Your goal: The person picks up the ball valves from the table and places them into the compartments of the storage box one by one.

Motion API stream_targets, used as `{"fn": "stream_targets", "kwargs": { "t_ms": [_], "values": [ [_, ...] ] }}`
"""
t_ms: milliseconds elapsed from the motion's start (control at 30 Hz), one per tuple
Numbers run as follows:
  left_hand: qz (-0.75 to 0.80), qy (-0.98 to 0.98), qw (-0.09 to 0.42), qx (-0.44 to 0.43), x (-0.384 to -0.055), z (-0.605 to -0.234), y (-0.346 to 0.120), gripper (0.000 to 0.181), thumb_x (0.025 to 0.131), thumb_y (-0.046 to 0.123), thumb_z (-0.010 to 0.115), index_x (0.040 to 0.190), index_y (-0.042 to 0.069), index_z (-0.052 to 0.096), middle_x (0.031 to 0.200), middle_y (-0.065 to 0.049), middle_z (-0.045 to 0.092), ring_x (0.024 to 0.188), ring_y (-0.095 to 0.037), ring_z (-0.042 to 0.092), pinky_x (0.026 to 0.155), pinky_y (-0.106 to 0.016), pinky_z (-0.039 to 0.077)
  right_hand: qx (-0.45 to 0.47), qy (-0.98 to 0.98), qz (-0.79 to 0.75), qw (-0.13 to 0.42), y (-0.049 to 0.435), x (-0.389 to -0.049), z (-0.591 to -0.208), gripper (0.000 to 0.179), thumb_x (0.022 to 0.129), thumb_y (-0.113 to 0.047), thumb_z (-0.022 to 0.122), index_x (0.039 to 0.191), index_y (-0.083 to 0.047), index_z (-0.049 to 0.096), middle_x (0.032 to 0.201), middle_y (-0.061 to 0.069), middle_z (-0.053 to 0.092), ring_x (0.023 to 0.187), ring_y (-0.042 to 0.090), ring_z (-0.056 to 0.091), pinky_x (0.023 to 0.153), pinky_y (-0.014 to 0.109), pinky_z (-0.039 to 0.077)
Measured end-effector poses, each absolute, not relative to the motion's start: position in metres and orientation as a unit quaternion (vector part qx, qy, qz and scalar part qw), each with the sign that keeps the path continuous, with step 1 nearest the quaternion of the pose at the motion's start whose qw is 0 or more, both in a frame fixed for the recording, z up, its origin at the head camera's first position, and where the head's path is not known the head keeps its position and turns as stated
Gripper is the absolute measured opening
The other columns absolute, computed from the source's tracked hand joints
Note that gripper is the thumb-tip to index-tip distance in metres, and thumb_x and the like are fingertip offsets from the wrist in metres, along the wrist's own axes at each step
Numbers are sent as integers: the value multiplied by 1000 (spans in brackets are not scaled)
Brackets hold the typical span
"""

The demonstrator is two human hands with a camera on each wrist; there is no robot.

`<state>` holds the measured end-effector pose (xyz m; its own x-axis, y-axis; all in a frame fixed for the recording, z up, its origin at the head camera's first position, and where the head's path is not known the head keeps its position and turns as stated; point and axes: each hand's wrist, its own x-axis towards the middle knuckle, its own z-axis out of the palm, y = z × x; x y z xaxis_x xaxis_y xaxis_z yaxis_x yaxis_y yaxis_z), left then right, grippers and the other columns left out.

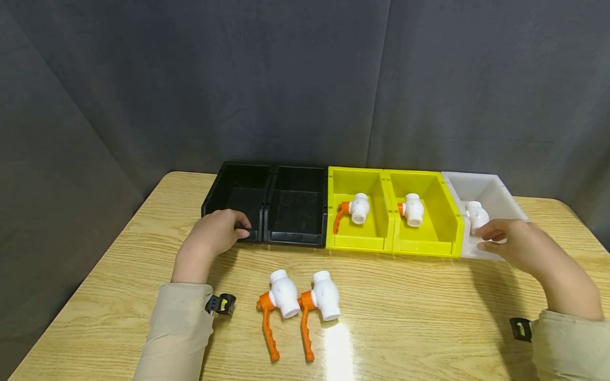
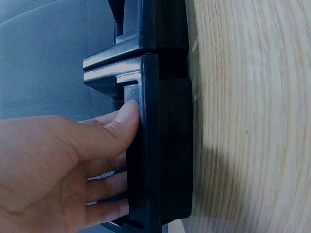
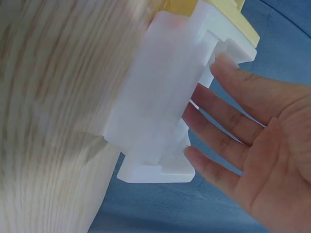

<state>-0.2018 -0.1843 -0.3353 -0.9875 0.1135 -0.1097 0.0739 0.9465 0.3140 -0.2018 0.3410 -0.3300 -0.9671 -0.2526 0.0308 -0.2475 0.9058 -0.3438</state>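
Note:
My left hand [image 1: 218, 228] grips the front wall of the leftmost black bin [image 2: 150, 145], thumb on the outer lip and fingers inside. At the far right, my right hand [image 1: 517, 241] hangs over the front of the white bin [image 3: 150, 87], fingers spread and slightly bent. A white ball valve [image 1: 476, 216] lies in that bin, right by the fingertips in the head view; its handle does not show. Two more white ball valves with orange lever handles, a left one [image 1: 284, 294] and a right one [image 1: 326, 296], lie on the table between the forearms.
A second black bin [image 1: 297, 239] stands beside the first. Two yellow bins, a left one [image 1: 359, 243] and a right one [image 1: 426, 247], continue the row, with a valve [image 1: 359, 208] and another valve [image 1: 414, 210] inside. A grey curtain [image 1: 305, 79] hangs behind the wooden table [image 1: 405, 317].

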Motion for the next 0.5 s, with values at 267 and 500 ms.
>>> {"fn": "stream_targets", "kwargs": {
  "t_ms": [267, 500],
  "values": [
    [155, 985, 62, 49, -202, -336, -184, 20, 96, 18, 66, 113, 8, 72, 117, -15, 68, 104, -32, 62, 93, -52, 48, -144, 973, -180, 6, 339, -204, -334, 21, 79, -2, 80, 96, 6, 72, 84, 10, 68, 78, 30, 63, 68, 31, 50],
    [156, 984, 63, 51, -201, -334, -184, 20, 96, 17, 66, 113, 7, 72, 117, -15, 68, 103, -32, 62, 93, -52, 48, -143, 975, -171, 8, 340, -205, -338, 17, 79, -2, 80, 93, 4, 73, 82, 7, 67, 75, 25, 60, 68, 33, 50]
  ]
}}
